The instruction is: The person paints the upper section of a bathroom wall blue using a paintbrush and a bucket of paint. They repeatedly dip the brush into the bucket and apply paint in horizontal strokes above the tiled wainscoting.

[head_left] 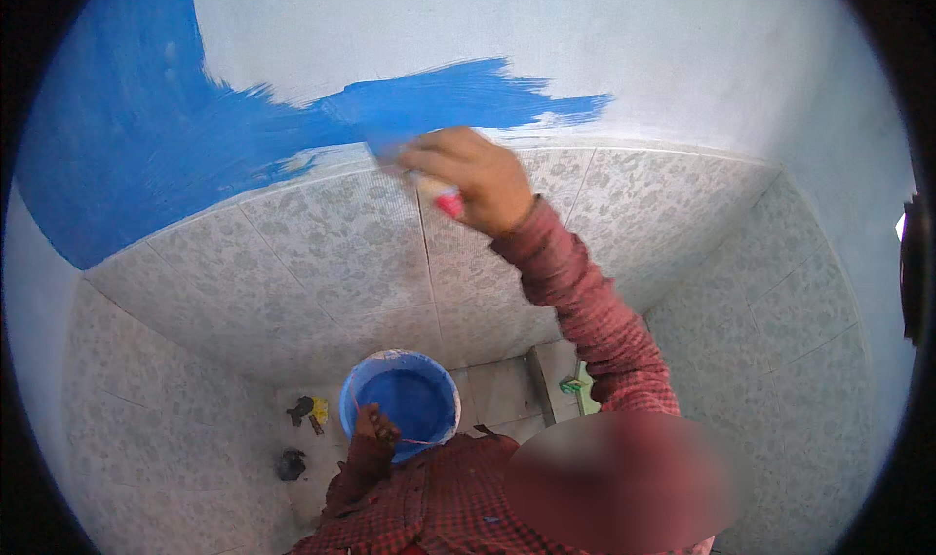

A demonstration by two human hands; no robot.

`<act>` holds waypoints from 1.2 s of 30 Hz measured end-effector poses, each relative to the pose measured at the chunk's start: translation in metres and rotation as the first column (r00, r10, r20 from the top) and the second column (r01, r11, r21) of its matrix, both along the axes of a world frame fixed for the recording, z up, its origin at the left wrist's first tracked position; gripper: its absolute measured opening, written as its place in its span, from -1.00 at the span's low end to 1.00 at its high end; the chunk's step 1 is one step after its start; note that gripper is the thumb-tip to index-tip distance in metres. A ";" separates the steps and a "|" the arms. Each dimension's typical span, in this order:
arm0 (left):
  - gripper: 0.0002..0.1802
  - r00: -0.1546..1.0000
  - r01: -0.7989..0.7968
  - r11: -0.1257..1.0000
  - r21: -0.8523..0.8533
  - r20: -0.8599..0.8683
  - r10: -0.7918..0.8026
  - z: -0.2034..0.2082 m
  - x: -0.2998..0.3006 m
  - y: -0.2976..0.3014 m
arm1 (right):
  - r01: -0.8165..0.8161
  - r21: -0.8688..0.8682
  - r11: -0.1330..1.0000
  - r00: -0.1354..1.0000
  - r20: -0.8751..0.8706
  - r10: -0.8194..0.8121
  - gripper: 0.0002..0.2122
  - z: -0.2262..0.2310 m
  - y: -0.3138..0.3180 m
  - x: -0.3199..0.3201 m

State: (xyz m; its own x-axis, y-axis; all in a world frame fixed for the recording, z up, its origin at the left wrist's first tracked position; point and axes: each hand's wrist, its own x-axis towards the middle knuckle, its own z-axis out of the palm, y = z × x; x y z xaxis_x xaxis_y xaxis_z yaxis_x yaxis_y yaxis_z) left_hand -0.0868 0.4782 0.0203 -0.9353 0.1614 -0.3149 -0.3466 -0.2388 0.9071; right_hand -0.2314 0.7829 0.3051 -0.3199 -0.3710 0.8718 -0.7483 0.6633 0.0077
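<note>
Up at the wall, my right hand (478,177) is closed around a paintbrush (436,192) with a pale handle and a pinkish-red end. Its blue bristle end, smeared by motion, is at the lower edge of the blue paint (419,102), just above the tiles. Low in the view, my left hand (378,424) is closed on the thin handle of a blue bucket (447,378). Blue paint (414,404) fills part of the bucket, and its rim is streaked with whitish marks.
Flower-patterned tiles (341,238) cover the lower wall beneath unpainted white wall (585,29). Small dark and yellow items (310,411) and a black lump (291,464) lie on the floor left of the bucket. A green item (571,384) lies right.
</note>
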 end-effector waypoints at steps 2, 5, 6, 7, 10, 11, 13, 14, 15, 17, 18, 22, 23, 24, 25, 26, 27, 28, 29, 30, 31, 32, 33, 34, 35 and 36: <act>-0.87 0.941 -0.203 0.935 0.290 0.322 0.104 -0.010 -0.010 0.003 | 0.038 -0.004 0.999 0.998 0.051 -0.038 -0.75 0.002 0.028 0.005; -0.76 0.841 -0.353 0.864 0.358 0.526 0.126 -0.022 -0.022 0.000 | 0.166 0.022 0.986 0.982 0.087 -0.167 -0.76 0.003 0.073 0.023; -0.74 0.825 -0.373 0.878 0.298 0.539 0.168 -0.024 -0.025 0.000 | 0.182 0.013 0.983 0.980 0.079 -0.183 -0.75 0.003 0.086 0.030; -0.72 0.798 -0.391 0.885 0.252 0.573 0.190 -0.025 -0.027 0.000 | 0.246 0.021 0.969 0.963 0.111 -0.247 -0.76 0.003 0.100 0.037; -0.67 0.834 -0.353 0.887 0.299 0.530 0.154 -0.023 -0.027 0.003 | 0.366 0.063 0.929 0.921 0.122 -0.371 -0.77 0.007 0.137 0.053; -0.66 0.823 -0.353 0.897 0.266 0.545 0.162 -0.021 -0.026 0.004 | 0.407 0.099 0.908 0.902 0.116 -0.417 -0.77 0.009 0.148 0.057; -0.66 0.853 -0.335 0.887 0.319 0.502 0.141 -0.019 -0.026 0.007 | 0.490 0.168 0.855 0.854 0.104 -0.510 -0.77 0.015 0.166 0.066; -0.66 0.836 -0.343 0.903 0.260 0.522 0.168 -0.018 -0.026 0.008 | 0.535 0.185 0.824 0.827 0.083 -0.555 -0.77 0.017 0.172 0.072; -0.66 0.827 -0.354 0.907 0.227 0.528 0.191 -0.017 -0.027 0.009 | 0.567 0.212 0.796 0.801 0.082 -0.592 -0.76 0.020 0.177 0.077; -0.67 0.824 -0.348 0.914 0.208 0.533 0.192 -0.015 -0.030 0.007 | 0.602 0.261 0.755 0.765 0.085 -0.639 -0.74 0.025 0.176 0.081; -0.67 0.828 -0.336 0.915 0.224 0.534 0.173 -0.014 -0.032 0.005 | 0.604 0.285 0.745 0.757 0.087 -0.647 -0.74 0.027 0.172 0.081; -0.74 0.869 -0.291 0.898 0.329 0.484 0.104 -0.009 -0.027 -0.003 | 0.601 0.348 0.720 0.775 -0.031 -0.631 -0.71 0.027 0.130 0.063; -0.76 0.931 -0.186 0.965 0.187 0.346 0.113 -0.008 -0.023 -0.004 | 0.574 0.383 0.724 0.786 -0.008 -0.618 -0.70 0.027 0.115 0.055; -0.78 0.981 -0.088 0.995 0.051 0.176 0.077 -0.007 -0.020 -0.005 | 0.537 0.376 0.756 0.818 -0.010 -0.576 -0.70 0.028 0.099 0.048; -0.79 0.992 -0.046 0.998 0.050 0.117 0.040 -0.007 -0.019 -0.006 | 0.495 0.373 0.785 0.849 -0.015 -0.529 -0.71 0.029 0.083 0.041; -0.80 0.992 -0.052 0.998 0.044 0.114 0.047 -0.008 -0.017 -0.006 | 0.452 0.376 0.809 0.877 -0.020 -0.480 -0.72 0.030 0.068 0.035; -0.81 0.973 -0.102 0.977 0.190 0.222 0.058 -0.010 -0.019 -0.007 | 0.427 0.383 0.819 0.893 -0.033 -0.450 -0.74 0.033 0.052 0.030; -0.81 0.947 -0.170 0.929 0.327 0.316 0.062 -0.011 -0.019 -0.008 | 0.399 0.392 0.829 0.908 -0.042 -0.417 -0.76 0.035 0.036 0.025; -0.81 0.954 -0.138 0.957 0.254 0.294 0.060 -0.013 -0.020 -0.010 | 0.363 0.401 0.841 0.926 -0.051 -0.375 -0.78 0.035 0.020 0.020; -0.80 0.964 -0.113 0.976 0.185 0.259 0.062 -0.016 -0.021 -0.010 | 0.342 0.410 0.845 0.932 -0.036 -0.360 -0.80 0.034 0.004 0.013; -0.79 0.956 -0.113 0.982 0.154 0.286 0.065 -0.019 -0.024 -0.012 | 0.312 0.416 0.854 0.943 -0.030 -0.331 -0.82 0.034 -0.010 0.006; -0.77 0.940 -0.164 0.957 0.238 0.331 0.078 -0.022 -0.026 -0.013 | 0.297 0.439 0.848 0.945 -0.007 -0.327 -0.84 0.034 -0.025 0.000; -0.74 0.896 -0.241 0.906 0.347 0.439 0.071 -0.024 -0.030 -0.015 | 0.236 0.416 0.878 0.967 -0.011 -0.254 -0.87 0.032 -0.037 -0.004; -0.71 0.861 -0.309 0.832 0.460 0.507 0.040 -0.026 -0.033 -0.015 | 0.219 0.437 0.873 0.971 -0.012 -0.238 -0.84 0.030 -0.049 -0.011; -0.72 0.855 -0.323 0.833 0.450 0.515 0.053 -0.027 -0.033 -0.016 | 0.200 0.452 0.869 0.976 -0.011 -0.219 -0.81 0.028 -0.062 -0.017; -0.72 0.870 -0.319 0.828 0.461 0.490 0.062 -0.028 -0.032 -0.016 | 0.186 0.469 0.863 0.979 -0.009 -0.205 -0.78 0.026 -0.074 -0.023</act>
State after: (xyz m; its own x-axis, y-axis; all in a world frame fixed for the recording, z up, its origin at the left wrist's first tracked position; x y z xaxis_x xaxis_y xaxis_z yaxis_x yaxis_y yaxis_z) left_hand -0.1188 0.4620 -0.0075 -0.7460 0.2509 -0.6168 -0.5675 -0.7242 0.3918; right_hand -0.2540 0.7086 0.3311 -0.4590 -0.6564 0.5987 -0.6098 0.7228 0.3250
